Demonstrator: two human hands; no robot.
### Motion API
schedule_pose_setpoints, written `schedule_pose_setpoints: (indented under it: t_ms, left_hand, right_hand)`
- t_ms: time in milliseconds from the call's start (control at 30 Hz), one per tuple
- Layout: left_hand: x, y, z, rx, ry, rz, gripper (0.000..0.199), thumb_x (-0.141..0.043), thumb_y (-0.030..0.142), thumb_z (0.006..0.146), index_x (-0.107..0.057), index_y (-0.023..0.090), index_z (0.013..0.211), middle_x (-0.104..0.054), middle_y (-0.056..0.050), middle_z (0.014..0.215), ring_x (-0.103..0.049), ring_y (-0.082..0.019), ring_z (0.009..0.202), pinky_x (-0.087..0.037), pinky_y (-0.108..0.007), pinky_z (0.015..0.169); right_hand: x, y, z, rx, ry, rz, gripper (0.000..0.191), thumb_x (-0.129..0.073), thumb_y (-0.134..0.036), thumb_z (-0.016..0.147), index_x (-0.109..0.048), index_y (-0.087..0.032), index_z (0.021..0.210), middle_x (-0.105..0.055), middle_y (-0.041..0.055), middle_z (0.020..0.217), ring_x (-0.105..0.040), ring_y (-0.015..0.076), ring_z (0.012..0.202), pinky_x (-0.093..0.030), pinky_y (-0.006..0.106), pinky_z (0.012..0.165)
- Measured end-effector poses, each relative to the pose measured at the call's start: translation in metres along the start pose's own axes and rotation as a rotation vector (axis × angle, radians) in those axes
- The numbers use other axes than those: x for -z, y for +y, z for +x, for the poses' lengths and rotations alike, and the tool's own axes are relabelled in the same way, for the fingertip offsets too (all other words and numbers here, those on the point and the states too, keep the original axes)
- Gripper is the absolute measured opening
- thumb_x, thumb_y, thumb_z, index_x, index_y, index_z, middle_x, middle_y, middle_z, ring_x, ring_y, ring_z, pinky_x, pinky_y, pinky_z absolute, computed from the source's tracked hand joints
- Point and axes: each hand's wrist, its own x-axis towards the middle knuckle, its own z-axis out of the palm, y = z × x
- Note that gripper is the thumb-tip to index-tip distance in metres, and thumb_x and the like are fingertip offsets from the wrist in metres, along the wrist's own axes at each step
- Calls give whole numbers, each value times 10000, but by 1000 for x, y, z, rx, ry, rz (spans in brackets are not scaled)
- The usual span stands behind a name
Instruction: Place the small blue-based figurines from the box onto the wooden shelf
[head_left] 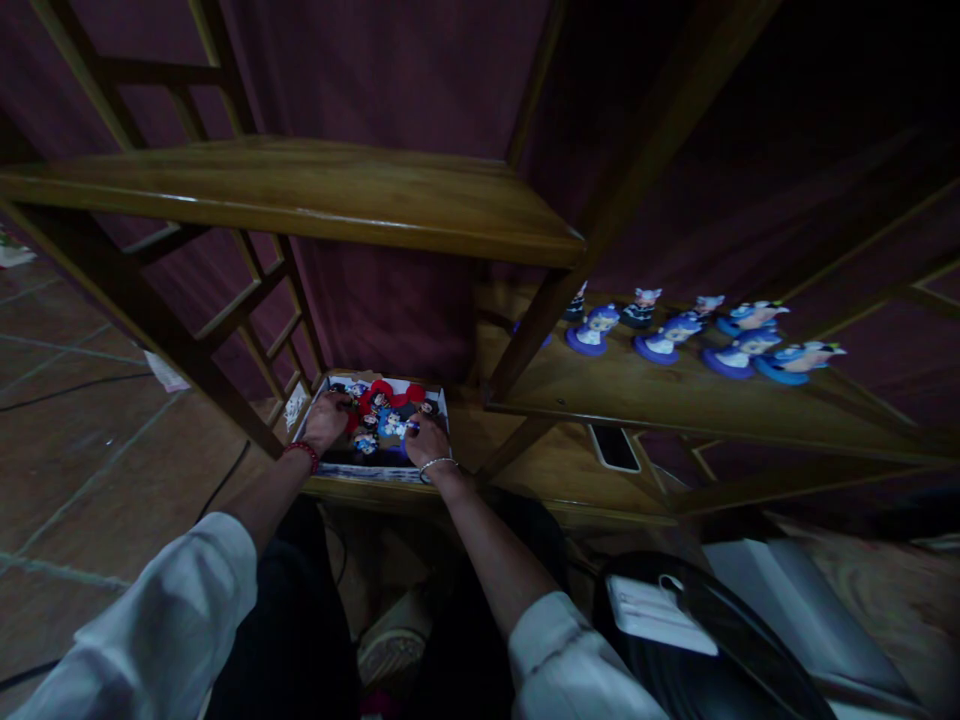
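A white-rimmed box (390, 472) on the low shelf holds several small figurines, some red and black, others blue and white. Both of my hands reach into it. My left hand (325, 422), with a red bead bracelet, is at the box's left side, its fingers curled down; what they hold is too dark to make out. At the right side, my right hand (427, 440) has its fingers closed on a blue-and-white figurine (393, 424). The undersides of both hands are hidden.
Figurines with purple bases (589, 338) and blue bases (784, 368) stand in rows on the higher shelf (675, 400) at right. A phone (615, 447) lies below it. A wooden shelf board (300, 200) overhangs the box. A white object (660, 612) rests on a black seat.
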Motion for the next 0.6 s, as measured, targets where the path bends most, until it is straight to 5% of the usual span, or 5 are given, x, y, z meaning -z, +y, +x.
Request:
schedule_pose_setpoints:
  t_ms: [133, 333, 600]
  left_hand:
    - [0, 6, -4, -69, -68, -9, 312, -484, 100, 667, -658, 176, 915, -635, -37, 1000, -576, -156, 873, -429, -227, 785]
    - [-9, 16, -9, -183, -329, -109, 347, -454, 91, 669, -651, 174, 942, -668, -10, 832, -592, -128, 721, -451, -200, 657]
    - [-29, 39, -22, -544, -636, 5, 287, -497, 95, 627, -683, 202, 816, -664, -17, 750, -588, -164, 684, -436, -245, 675]
  right_hand:
    - [-1, 1, 0, 10, 51, 9, 261, -424, -144, 768, -550, -171, 996, -614, 90, 963, -562, 177, 922, -390, 253, 793]
    - [-1, 0, -3, 27, 175, 37, 274, -411, -115, 768, -516, -157, 1018, -583, 102, 1000, -538, 179, 957, -384, 252, 814]
    - [2, -2, -8, 21, 235, 110, 312, -376, -127, 800, -451, -161, 1100, -577, 96, 996, -560, 176, 890, -407, 257, 760]
